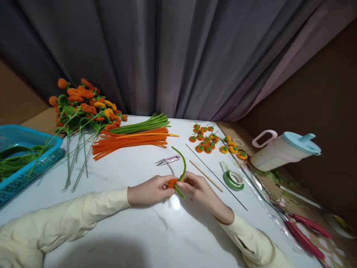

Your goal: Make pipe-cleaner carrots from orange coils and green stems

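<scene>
The left hand (152,190) gripped the orange piece (172,182) between thumb and fingertips, over the middle of the table (167,238). The right hand (198,189) met it from 3 o'clock, thumb and fingers pinching the green stem (183,165) at the orange piece's edge. The stem curved up toward 12 o'clock; a second green length (180,192) stuck out toward 5, and whether the two were one could not be told.

Around the hands, the snips (170,160) lay just beyond the fingers between 11 and 12, blades toward 9. The stick (206,176) slanted between 2 and 3, the wire (216,177) roughly parallel just past it. The tape (228,181) lay at 3. Orange pumpkins (200,149) with green tops clustered near 1, yellower ones (224,149) near 2. Farther off, the cup (270,152) was between 2 and 3, the red-handled pliers (302,238) near 4.

An orange bundle (128,143) lay between 10 and 11, a green bundle (142,125) behind it at 11. Orange flowers (80,93) were heaped at 10, thin stalks toward 6. The basket (16,191), holding leaves (16,160), sat at 9. The curtain (139,56) hung behind, at 12
</scene>
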Available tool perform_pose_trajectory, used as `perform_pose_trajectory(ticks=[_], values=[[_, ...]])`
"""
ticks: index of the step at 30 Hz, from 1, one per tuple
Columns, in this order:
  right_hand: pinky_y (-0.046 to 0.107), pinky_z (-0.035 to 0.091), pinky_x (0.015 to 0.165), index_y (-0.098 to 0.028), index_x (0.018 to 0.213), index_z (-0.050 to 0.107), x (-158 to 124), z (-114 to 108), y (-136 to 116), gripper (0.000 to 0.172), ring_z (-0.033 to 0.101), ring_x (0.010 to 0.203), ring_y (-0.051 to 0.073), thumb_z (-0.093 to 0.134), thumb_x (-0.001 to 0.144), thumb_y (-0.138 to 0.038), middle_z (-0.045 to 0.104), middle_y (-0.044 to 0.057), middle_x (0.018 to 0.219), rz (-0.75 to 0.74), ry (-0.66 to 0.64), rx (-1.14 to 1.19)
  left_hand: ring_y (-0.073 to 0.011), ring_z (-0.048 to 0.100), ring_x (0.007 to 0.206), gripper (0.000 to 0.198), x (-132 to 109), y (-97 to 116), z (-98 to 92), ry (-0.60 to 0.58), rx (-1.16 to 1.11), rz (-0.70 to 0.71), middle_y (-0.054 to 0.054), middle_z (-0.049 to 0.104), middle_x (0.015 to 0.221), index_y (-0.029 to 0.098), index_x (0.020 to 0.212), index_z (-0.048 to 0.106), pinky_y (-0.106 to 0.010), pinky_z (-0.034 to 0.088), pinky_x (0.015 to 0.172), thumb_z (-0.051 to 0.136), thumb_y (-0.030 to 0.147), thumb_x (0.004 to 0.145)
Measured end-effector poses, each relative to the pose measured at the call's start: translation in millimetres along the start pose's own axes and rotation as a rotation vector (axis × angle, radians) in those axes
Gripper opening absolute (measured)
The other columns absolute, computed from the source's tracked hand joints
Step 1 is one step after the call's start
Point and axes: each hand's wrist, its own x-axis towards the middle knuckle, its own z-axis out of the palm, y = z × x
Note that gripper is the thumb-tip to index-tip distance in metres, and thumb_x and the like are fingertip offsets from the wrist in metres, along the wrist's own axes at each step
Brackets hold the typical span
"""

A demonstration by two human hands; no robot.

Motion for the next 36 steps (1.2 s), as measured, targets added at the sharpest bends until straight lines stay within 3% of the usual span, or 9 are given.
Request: perform_pose_trajectory(ticks=[5,8,11,16,20,22,27,32,36], values=[[0.026,0.044,0.060,-0.014,0.079,0.060,1.8,-11.3,-5.0,0.034,0.056,0.061,0.012,0.058,0.082,-0.047,0.060,0.002,0.069,0.126,-0.226,0.315,-0.0135,0.058,0.071,0.025,-0.6,-4.4,-1.2,0.194,0.374,0.228,-0.003,0.066,0.085,0.017,0.107,0.059,-0.022,0.043,0.067,0.045,0.020,0.087],[0.030,0.047,0.075,-0.012,0.083,0.064,1.1,-13.7,-7.6,0.028,0.062,0.072,0.014,0.069,0.075,-0.038,0.065,0.006,0.081,0.247,-0.296,0.594,-0.0201,0.061,0.099,0.040,-0.8,-9.2,-1.9,0.261,0.402,0.305,-0.008,0.064,0.112,0.019,0.128,0.050,-0.028,0.044,0.087,0.045,0.020,0.088],[0.030,0.047,0.075,-0.011,0.082,0.065,0.0,-9.7,-5.9,0.024,0.062,0.072,0.014,0.074,0.070,-0.030,0.064,0.006,0.078,0.368,-0.331,0.762,-0.0217,0.060,0.107,0.048,-2.4,-11.0,-1.7,0.236,0.405,0.351,-0.010,0.060,0.123,0.020,0.137,0.041,-0.030,0.045,0.090,0.044,0.020,0.089],[0.022,0.037,0.055,-0.014,0.074,0.064,0.1,2.9,0.7,0.021,0.045,0.054,0.008,0.074,0.070,-0.032,0.056,0.000,0.064,0.362,-0.299,0.815,-0.0211,0.059,0.109,0.049,-5.1,-10.6,-0.9,0.215,0.384,0.398,-0.008,0.062,0.120,0.022,0.139,0.037,-0.032,0.045,0.093,0.041,0.019,0.091],[0.021,0.026,0.048,-0.014,0.059,0.056,0.1,4.6,6.2,0.028,0.029,0.046,0.005,0.077,0.065,-0.030,0.041,-0.006,0.049,0.385,-0.354,0.845,-0.0217,0.048,0.123,0.052,-5.6,-9.5,-5.6,0.076,0.366,0.492,-0.012,0.052,0.132,0.019,0.140,0.035,-0.033,0.038,0.102,0.044,0.020,0.089],[0.021,0.024,0.047,-0.013,0.057,0.054,-0.3,3.3,8.9,0.031,0.030,0.045,0.005,0.078,0.063,-0.032,0.041,-0.006,0.048,0.375,-0.373,0.831,-0.0213,0.054,0.116,0.049,-5.3,-7.8,-9.9,0.026,0.352,0.489,-0.013,0.054,0.130,0.018,0.138,0.040,-0.031,0.042,0.097,0.044,0.022,0.090],[0.022,0.021,0.044,-0.012,0.057,0.058,-2.5,3.6,12.6,0.033,0.032,0.042,0.004,0.080,0.060,-0.036,0.047,-0.005,0.046,0.365,-0.368,0.791,-0.0134,0.066,0.074,0.039,-5.4,-2.3,-17.2,-0.001,0.438,0.453,-0.008,0.067,0.113,0.022,0.128,0.054,-0.021,0.049,0.072,0.046,0.020,0.090],[0.022,0.025,0.044,-0.011,0.062,0.064,-3.4,4.8,10.0,0.030,0.040,0.041,0.005,0.080,0.060,-0.036,0.054,-0.003,0.047,0.331,-0.378,0.740,-0.0182,0.064,0.095,0.038,-8.8,2.7,-16.9,0.013,0.487,0.482,-0.005,0.065,0.116,0.026,0.123,0.058,-0.025,0.046,0.083,0.047,0.016,0.087],[0.021,0.026,0.044,-0.012,0.059,0.062,-3.4,0.5,4.2,0.027,0.043,0.040,0.005,0.078,0.063,-0.033,0.056,-0.002,0.045,0.303,-0.302,0.677,-0.0137,0.061,0.065,0.041,-10.9,6.9,-15.0,-0.063,0.457,0.390,-0.004,0.069,0.089,0.022,0.132,0.048,-0.022,0.047,0.065,0.042,0.026,0.092]])
